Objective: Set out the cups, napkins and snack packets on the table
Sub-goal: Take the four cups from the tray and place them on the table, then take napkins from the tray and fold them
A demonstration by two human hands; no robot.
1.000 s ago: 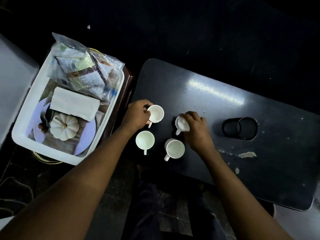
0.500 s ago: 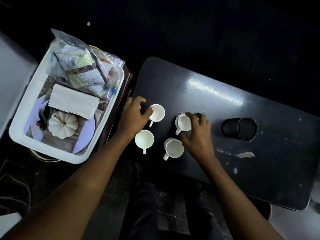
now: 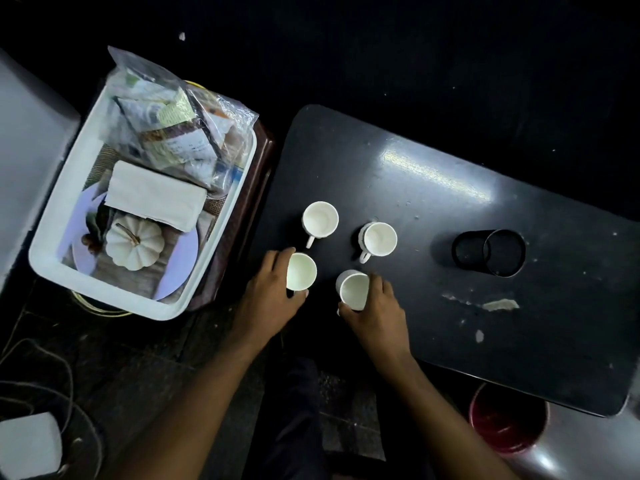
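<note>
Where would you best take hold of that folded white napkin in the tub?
Grip the folded napkin by its long near edge, coming from above. It lies flat on top in the white tub, with the snack bag crowding its far side and the white pumpkin just below, so pinch carefully.

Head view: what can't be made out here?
- Handles of the two near cups: covered by the left hand and right hand.
- Snack packets: print too small, blurred by the clear bag.
- What lies under the napkins and white pumpkin in the white tub: hidden.
- Red bucket: partly under the table edge.
</note>
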